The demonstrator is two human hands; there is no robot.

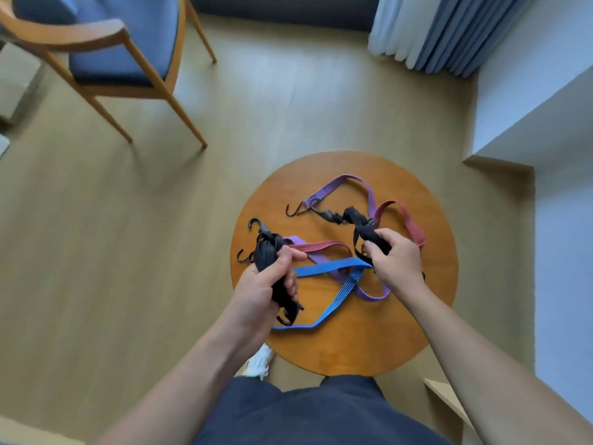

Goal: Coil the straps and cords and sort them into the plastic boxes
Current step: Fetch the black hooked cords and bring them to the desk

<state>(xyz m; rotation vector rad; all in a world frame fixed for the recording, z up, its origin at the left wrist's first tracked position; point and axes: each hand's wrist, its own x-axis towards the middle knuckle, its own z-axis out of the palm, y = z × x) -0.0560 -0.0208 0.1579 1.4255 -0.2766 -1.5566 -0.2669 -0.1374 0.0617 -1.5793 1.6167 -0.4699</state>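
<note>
My left hand [268, 285] grips a bundled black strap [268, 252] with black hooks sticking out at both ends, at the left edge of the round wooden table [340, 348]. My right hand [394, 256] grips a second bundled black strap [364, 231] over the table's middle. Loose on the tabletop lie a blue strap [333, 303], a purple strap [333, 184] with a black hook, and a red strap [409, 221], all tangled over one another. No plastic boxes are in view.
A wooden chair with a blue cushion [106, 43] stands at the back left on the wooden floor. Grey curtains [433, 33] hang at the back right. A white wall ledge [529, 123] runs along the right. My shoe [261, 361] shows under the table's left edge.
</note>
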